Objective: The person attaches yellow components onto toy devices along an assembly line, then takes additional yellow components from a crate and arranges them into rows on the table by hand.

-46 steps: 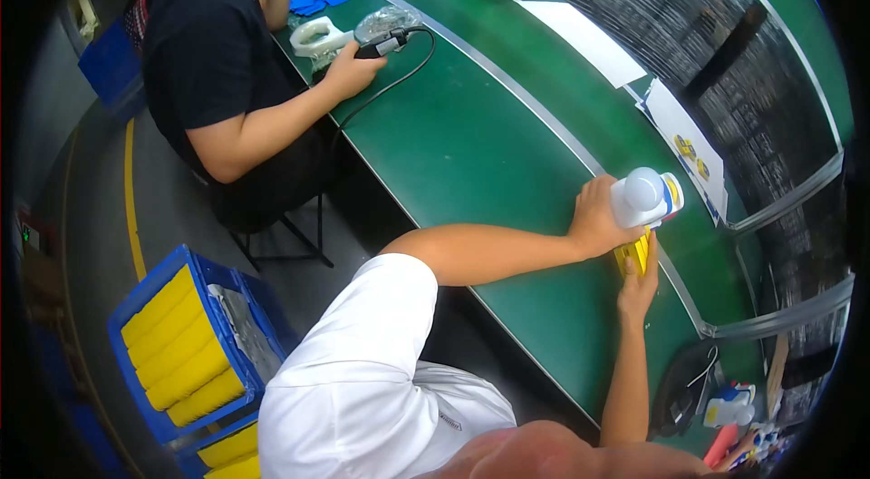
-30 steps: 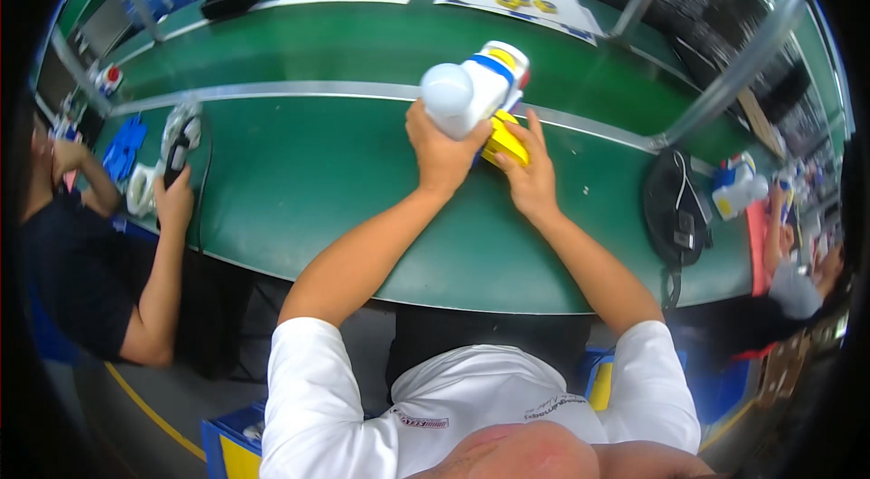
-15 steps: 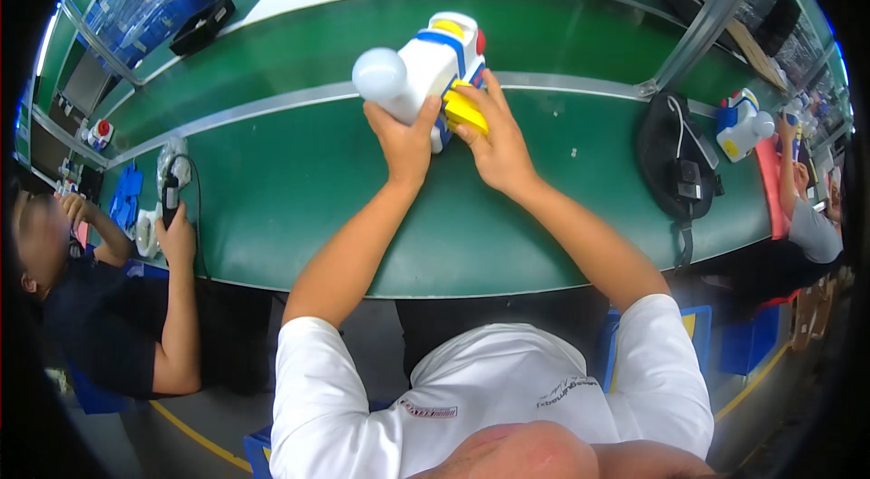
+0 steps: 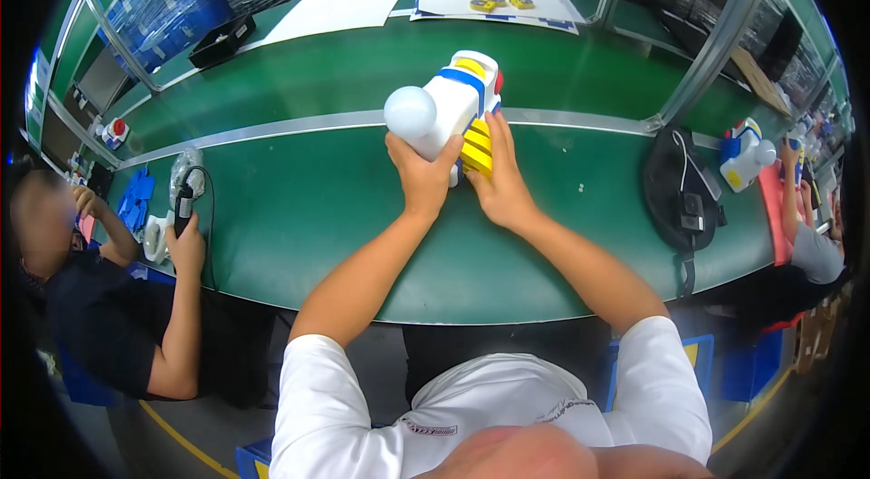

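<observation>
Turned since half a second ago, the yellow striped block (image 4: 477, 149) now shows its stripes in the head view, along the right side of the white toy (image 4: 460, 98), which is over the middle of the green surface (image 4: 308, 207), though I cannot tell whether they touch. The left hand (image 4: 422, 178) grips the toy below its round ball (image 4: 410, 112), probably to steady it, while the right hand's (image 4: 503, 184) fingers hold the block, apparently keeping it against that side. The toy's long axis slants away rightward, ball end near and left, red knob (image 4: 499, 82) toward the far end.
</observation>
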### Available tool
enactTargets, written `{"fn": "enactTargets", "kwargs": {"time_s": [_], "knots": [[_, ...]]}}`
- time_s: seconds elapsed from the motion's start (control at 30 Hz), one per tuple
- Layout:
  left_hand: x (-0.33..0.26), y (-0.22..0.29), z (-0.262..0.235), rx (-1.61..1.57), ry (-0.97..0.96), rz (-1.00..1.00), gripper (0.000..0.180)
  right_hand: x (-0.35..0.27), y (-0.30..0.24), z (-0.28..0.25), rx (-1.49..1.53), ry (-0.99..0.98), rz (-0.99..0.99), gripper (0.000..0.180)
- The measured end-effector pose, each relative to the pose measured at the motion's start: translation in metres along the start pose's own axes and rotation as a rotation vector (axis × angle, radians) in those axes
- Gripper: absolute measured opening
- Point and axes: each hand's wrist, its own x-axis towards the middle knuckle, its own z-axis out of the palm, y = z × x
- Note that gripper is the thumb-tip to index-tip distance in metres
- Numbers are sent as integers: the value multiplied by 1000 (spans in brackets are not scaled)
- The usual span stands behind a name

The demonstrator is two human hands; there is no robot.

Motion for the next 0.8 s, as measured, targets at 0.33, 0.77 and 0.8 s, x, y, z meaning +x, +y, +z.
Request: {"fn": "enactTargets", "kwargs": {"time_s": [0.33, 0.77, 0.8], "knots": [[2, 2, -4, 31, -39, 6, 85, 11, -11, -17, 6, -146, 103, 97], [5, -18, -6, -1, -65, 73, 85, 32, -9, 51, 394, 293, 293, 98], [5, -20, -6, -1, -62, 79, 85, 33, -5, 51, 352, 267, 237, 100]]}}
